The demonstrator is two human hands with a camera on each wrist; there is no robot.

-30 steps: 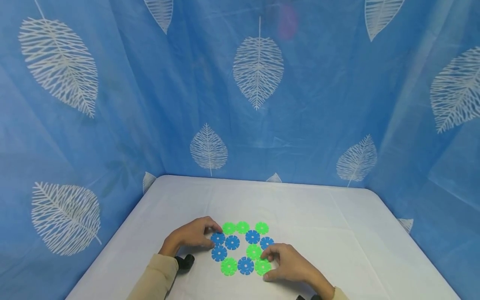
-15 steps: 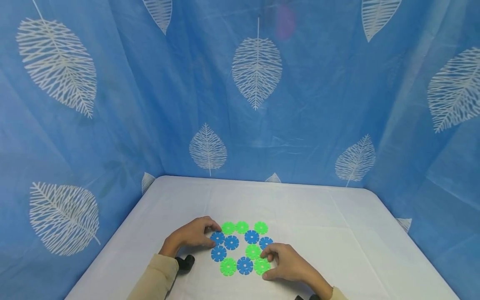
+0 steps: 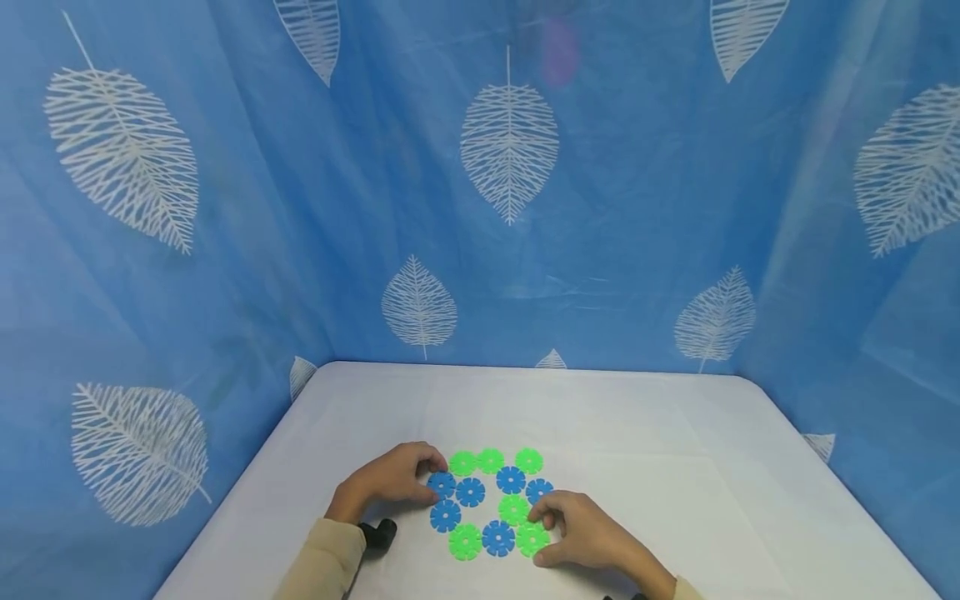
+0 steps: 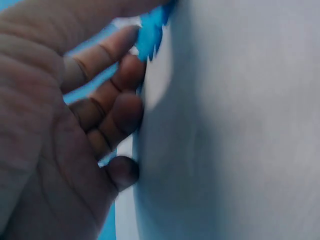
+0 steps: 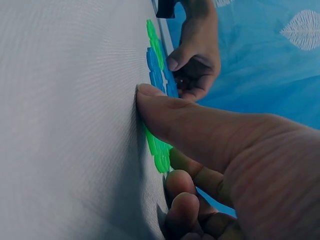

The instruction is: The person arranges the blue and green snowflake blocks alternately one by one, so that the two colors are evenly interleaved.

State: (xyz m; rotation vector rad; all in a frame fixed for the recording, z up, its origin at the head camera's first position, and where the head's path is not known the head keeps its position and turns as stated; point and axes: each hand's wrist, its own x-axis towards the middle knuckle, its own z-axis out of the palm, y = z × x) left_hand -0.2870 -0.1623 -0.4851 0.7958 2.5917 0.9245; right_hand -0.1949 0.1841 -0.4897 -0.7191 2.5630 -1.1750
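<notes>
head view, step in hand: apparently squaring up the disc ring, one disc to each hand.
head view, next move: seems to call for a small flat slide or a clean release, neighbours undisturbed.
head view, disc count: twelve notched discs, six green discs (image 3: 466, 551) and six blue discs (image 3: 498, 547).
head view, ring on the counter (image 3: 645, 425): three green farthest, then four blue, then one blue left and one green right, then green, blue, green nearest.
head view, left hand (image 3: 391, 475): thumb and index finger clamped on opposite edges of the row-end blue disc (image 3: 442, 478).
head view, right hand (image 3: 587, 533): clamped likewise on the near-right green disc (image 3: 531, 533).
left wrist view, blue edge: between thumb and index finger; other fingers loosely curved; discs uncountable here.
right wrist view, green edge: beside thumb and index finger; left hand beyond; thumb blocks a full count.
</notes>
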